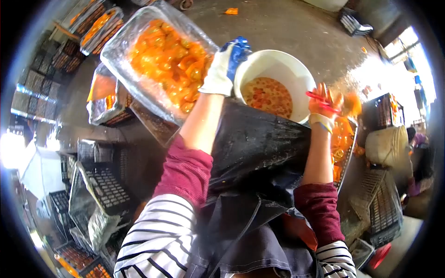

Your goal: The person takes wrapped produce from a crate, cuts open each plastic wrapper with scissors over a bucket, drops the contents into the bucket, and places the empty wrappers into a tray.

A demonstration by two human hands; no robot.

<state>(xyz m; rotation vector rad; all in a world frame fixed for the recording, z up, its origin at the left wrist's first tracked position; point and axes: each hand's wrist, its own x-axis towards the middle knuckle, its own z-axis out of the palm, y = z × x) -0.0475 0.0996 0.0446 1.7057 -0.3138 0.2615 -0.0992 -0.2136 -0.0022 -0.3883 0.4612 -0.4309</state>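
Observation:
My left hand [227,65], in a white and blue glove, is closed between a plastic-lined tray and a white bucket; its grip is hidden. Glossy orange pieces of fruit or vegetable [169,58] fill much of the tray [113,48]. Inside the bucket [299,69] lie red-orange bits in cloudy liquid [268,97]. At the bucket's right rim, my right hand [326,104] has its fingers extended, with a slim red tool [321,101] held across them. A blurred orange piece [353,104] shows just beyond. Below it, more orange pieces [340,139] sit in a crate.
Black crates [102,185] are stacked at left, some lined with plastic. To the right stand a beige bucket [387,146] and another dark crate [378,201]. An orange scrap [231,11] lies on the wet floor [278,28]. Part of another person [421,139] shows at far right.

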